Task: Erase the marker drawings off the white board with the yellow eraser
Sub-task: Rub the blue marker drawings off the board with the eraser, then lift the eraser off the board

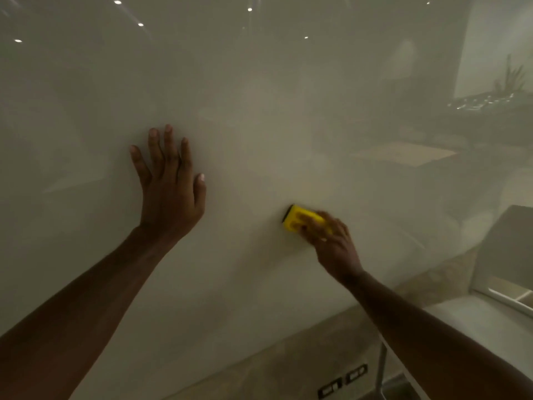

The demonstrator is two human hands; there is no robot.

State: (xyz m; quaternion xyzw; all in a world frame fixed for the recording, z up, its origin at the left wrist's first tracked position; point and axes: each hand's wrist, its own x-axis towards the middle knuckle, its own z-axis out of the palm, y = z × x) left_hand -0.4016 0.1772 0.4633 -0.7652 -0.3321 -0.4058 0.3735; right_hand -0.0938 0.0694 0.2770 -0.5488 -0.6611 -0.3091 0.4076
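Note:
A large glossy white board (248, 90) fills most of the view. No marker drawing shows on it; only room reflections do. My left hand (170, 186) lies flat against the board at centre left, fingers spread and pointing up, holding nothing. To its lower right, my right hand (331, 241) grips the yellow eraser (300, 219) and presses it on the board. The eraser has a dark pad along its upper left edge. My fingers cover its right end, and the hand looks blurred.
The board's lower edge runs diagonally from bottom centre up to the right. Beneath it is a beige wall with two dark power sockets (343, 381). A white ledge (476, 319) and a grey panel (510, 249) sit at the lower right.

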